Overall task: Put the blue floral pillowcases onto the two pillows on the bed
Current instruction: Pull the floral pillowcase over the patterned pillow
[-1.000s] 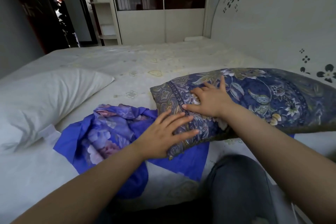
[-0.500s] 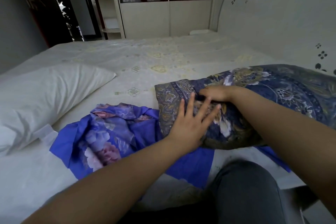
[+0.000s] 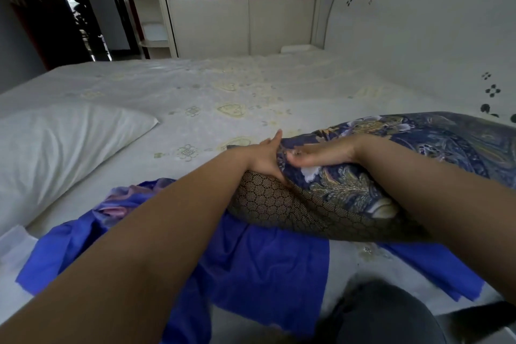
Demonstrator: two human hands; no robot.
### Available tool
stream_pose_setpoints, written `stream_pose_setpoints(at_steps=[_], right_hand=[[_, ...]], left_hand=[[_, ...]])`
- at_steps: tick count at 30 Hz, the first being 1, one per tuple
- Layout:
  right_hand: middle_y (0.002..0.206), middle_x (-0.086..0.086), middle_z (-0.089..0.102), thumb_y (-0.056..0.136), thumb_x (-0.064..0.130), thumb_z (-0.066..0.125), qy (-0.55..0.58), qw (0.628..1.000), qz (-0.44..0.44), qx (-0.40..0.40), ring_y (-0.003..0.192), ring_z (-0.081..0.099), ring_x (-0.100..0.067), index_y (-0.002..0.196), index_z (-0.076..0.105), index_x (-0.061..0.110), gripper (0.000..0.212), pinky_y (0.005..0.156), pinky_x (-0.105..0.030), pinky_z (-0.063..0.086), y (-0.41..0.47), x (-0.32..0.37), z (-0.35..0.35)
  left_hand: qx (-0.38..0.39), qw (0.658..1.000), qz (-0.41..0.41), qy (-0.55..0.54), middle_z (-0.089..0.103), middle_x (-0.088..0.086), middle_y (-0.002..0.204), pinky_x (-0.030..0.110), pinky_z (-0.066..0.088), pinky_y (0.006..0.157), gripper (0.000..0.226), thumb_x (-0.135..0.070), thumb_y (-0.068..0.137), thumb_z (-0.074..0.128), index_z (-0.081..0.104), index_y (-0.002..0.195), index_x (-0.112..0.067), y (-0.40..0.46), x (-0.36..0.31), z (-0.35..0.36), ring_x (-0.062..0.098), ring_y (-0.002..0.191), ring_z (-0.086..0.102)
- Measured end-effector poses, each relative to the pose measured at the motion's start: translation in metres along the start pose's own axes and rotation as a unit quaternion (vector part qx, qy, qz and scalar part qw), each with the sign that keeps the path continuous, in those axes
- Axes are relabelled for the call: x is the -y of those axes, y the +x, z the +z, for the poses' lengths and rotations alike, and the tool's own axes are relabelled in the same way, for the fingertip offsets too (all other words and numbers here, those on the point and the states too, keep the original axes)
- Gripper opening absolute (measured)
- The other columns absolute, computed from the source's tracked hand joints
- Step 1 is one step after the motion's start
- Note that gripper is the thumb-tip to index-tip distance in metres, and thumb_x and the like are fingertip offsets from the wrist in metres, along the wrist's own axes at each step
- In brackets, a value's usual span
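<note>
A pillow in a dark blue floral case (image 3: 413, 145) lies at the right of the bed, its near side tipped up so a dark honeycomb mesh underside (image 3: 293, 212) shows. My left hand (image 3: 265, 158) grips the pillow's left end, one finger sticking up. Along the pillow's top edge lies my right hand (image 3: 321, 152), fingers stretched out and pressing on the fabric beside the left hand. A bright blue floral pillowcase (image 3: 251, 260) lies crumpled and spread under my arms, partly beneath the pillow. A bare white pillow (image 3: 55, 153) rests at the left.
The white patterned mattress (image 3: 223, 86) stretches ahead. A white headboard (image 3: 418, 36) with dark flower marks runs along the right. A wardrobe (image 3: 245, 22) and shelves stand beyond the bed, a dark doorway (image 3: 69, 8) at far left. My knee in grey trousers (image 3: 391, 313) is at the bottom.
The covered pillow has been tipped up, exposing its mesh underside. My left hand moved from the pillow's top to grip its left end; my right hand shifted along the top edge.
</note>
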State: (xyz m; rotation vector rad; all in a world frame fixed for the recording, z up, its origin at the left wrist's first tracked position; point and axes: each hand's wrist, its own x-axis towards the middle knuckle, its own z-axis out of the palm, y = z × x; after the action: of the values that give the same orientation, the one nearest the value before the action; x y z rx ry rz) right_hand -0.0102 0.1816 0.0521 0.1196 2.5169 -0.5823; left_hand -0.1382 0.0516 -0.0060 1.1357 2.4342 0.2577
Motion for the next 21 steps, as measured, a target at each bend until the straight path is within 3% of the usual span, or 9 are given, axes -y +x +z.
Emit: stream_pose_setpoints(at_steps=[2,4,6,8,11,14,17,19,21], right_hand=[[0.159,0.002,0.005,0.061,0.087,0.04,-0.092,0.996,0.014,0.008,0.145,0.011,-0.023,0.149,-0.013,0.029,0.118,0.118,-0.042,0.013,0.009,-0.001,0.002],[0.159,-0.003,0.007,0.062,0.08,0.058,-0.136,0.99,0.039,0.02,0.144,0.018,-0.025,0.145,-0.025,0.025,0.13,0.117,-0.038,0.019,0.017,0.0,0.006],[0.159,-0.007,0.009,0.061,0.072,0.068,-0.18,0.982,0.058,0.007,0.143,0.02,-0.028,0.144,-0.028,0.024,0.136,0.116,-0.04,0.022,0.024,0.003,0.012],[0.159,-0.008,0.003,0.058,0.072,0.071,-0.273,0.958,0.075,-0.053,0.144,0.014,-0.031,0.147,-0.022,0.026,0.137,0.114,-0.051,0.019,0.028,0.007,0.016],[0.157,-0.007,0.0,0.053,0.08,0.066,-0.381,0.914,0.089,-0.112,0.144,0.003,-0.033,0.148,-0.016,0.026,0.137,0.11,-0.066,0.004,0.031,0.015,0.016],[0.156,-0.01,0.006,0.052,0.086,0.058,-0.438,0.884,0.072,-0.145,0.143,0.004,-0.034,0.149,-0.017,0.023,0.138,0.11,-0.064,-0.002,0.03,0.021,0.016],[0.154,-0.012,0.007,0.05,0.093,0.048,-0.506,0.838,0.05,-0.2,0.143,-0.002,-0.036,0.151,-0.007,0.017,0.138,0.111,-0.063,-0.006,0.026,0.026,0.019],[0.157,-0.012,-0.009,0.048,0.095,0.046,-0.529,0.822,0.025,-0.209,0.142,-0.018,-0.035,0.151,-0.006,0.015,0.14,0.112,-0.059,-0.01,0.023,0.028,0.016],[0.154,-0.01,-0.026,0.047,0.094,0.048,-0.524,0.832,-0.017,-0.184,0.14,-0.029,-0.028,0.15,-0.011,0.016,0.142,0.112,-0.054,-0.016,0.021,0.027,0.012]], left_hand=[[0.025,0.999,0.007,-0.026,0.019,0.007,0.156,0.028,0.032,0.106,0.131,-0.047,0.068,0.079,-0.022,0.147,-0.017,0.011,0.005,0.003,0.025,0.132,0.039],[0.002,0.999,0.024,-0.027,0.04,0.006,0.147,0.026,0.034,0.099,0.11,-0.046,0.071,0.077,0.009,0.151,-0.014,0.011,0.004,0.008,0.024,0.124,0.047],[-0.039,0.997,0.058,-0.028,0.06,0.004,0.121,0.026,0.041,0.091,0.064,-0.042,0.074,0.076,0.051,0.128,-0.018,0.01,0.006,0.015,0.02,0.109,0.056],[-0.066,0.995,0.067,-0.025,0.064,0.002,0.094,0.031,0.048,0.084,0.028,-0.043,0.076,0.074,0.062,0.093,-0.024,0.006,0.011,0.02,0.024,0.097,0.061],[-0.096,0.995,0.032,-0.012,0.059,-0.004,0.082,0.032,0.051,0.075,0.031,-0.054,0.072,0.071,0.058,0.083,-0.028,-0.008,0.013,0.03,0.022,0.088,0.062],[-0.151,0.988,0.0,0.036,0.058,-0.004,0.088,0.028,0.045,0.069,0.045,-0.059,0.071,0.069,0.06,0.098,-0.024,-0.028,0.004,0.039,0.018,0.088,0.059],[-0.196,0.978,-0.008,0.068,0.057,-0.004,0.085,0.026,0.042,0.066,0.042,-0.059,0.072,0.068,0.055,0.087,-0.023,-0.051,-0.008,0.043,0.016,0.082,0.057],[-0.221,0.97,-0.005,0.1,0.057,-0.003,0.083,0.026,0.043,0.065,0.042,-0.058,0.073,0.068,0.05,0.081,-0.021,-0.065,-0.017,0.046,0.016,0.079,0.056],[-0.257,0.956,0.009,0.137,0.063,0.001,0.092,0.028,0.045,0.067,0.044,-0.057,0.074,0.068,0.057,0.088,-0.017,-0.076,-0.023,0.053,0.02,0.085,0.062]])
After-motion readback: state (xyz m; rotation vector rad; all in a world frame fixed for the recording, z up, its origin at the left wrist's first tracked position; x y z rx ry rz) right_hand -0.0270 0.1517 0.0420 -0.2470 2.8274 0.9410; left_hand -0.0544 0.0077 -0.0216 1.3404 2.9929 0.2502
